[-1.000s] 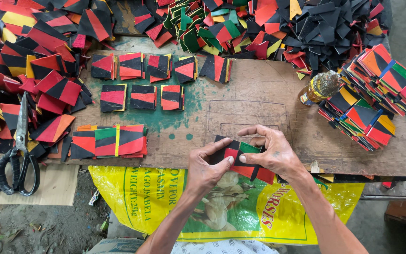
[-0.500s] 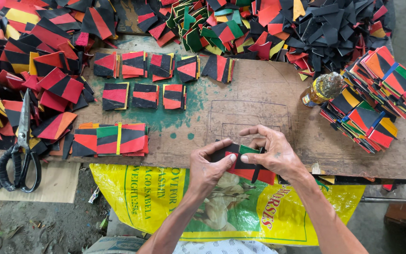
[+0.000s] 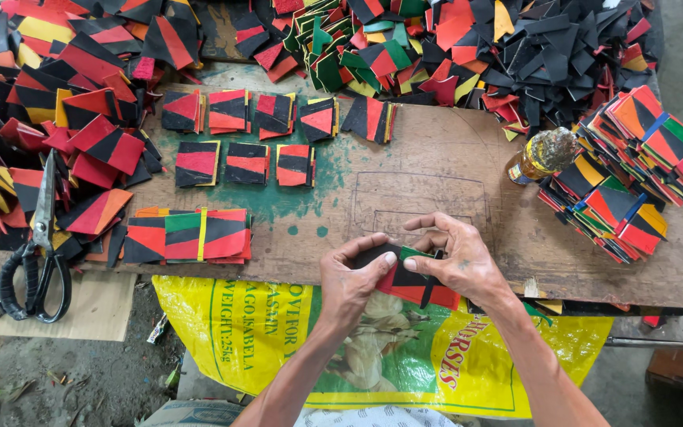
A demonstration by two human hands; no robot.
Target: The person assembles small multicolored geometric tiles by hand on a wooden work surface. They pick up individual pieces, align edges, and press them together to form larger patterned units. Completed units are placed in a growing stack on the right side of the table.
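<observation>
You pressed a patchwork piece together at the board's near edge.

Your left hand (image 3: 351, 278) and right hand (image 3: 456, 261) both pinched the black, red and green patchwork piece (image 3: 409, 278); since a second earlier your thumbs had closed in over it, seemingly flattening the join.

There is just one camera, worn on the person's head, and it looks almost straight down. It is close enough to show the whole wooden board (image 3: 452, 198), with the far edge of the board at the top and the person's arms coming in from the bottom. With no second view, nothing is shared.
</observation>
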